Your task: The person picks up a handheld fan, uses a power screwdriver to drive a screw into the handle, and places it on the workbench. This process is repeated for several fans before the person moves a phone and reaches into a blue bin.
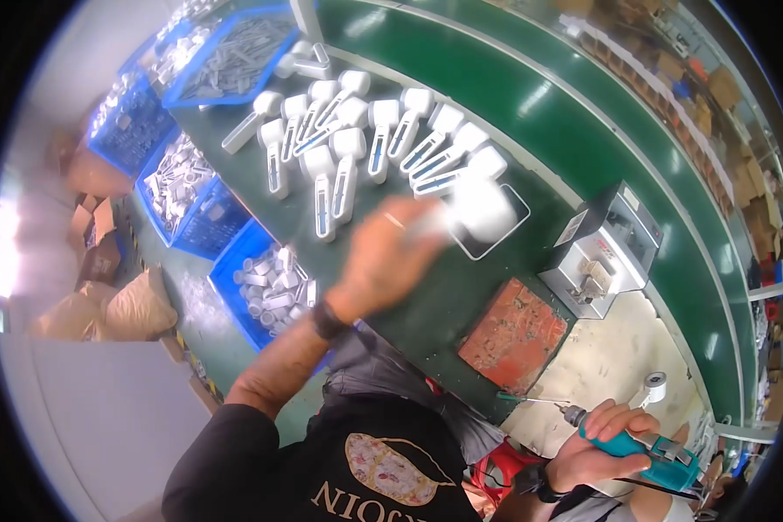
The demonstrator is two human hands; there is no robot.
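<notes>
My left hand (pixel 384 261) is closed around the handle of a white handheld device with a round head (pixel 485 210), blurred by motion. It hangs over a dark, white-rimmed pad (pixel 515 213) on the green bench. Rows of similar white devices (pixel 324 198) lie behind it, several showing a blue strip in the handle. At the lower right, my right hand (pixel 602 445) grips a teal electric screwdriver (pixel 670 465), its bit pointing left. Beside the bit lies a thin green-handled screwdriver (pixel 511 397).
A worn red block (pixel 515 335) sits near a grey metal machine (pixel 602 261). One white part (pixel 655 385) stands on the pale board. Blue bins of white and grey parts (pixel 257 300) line the bench's left side. Part of another person (pixel 722 487) shows at lower right.
</notes>
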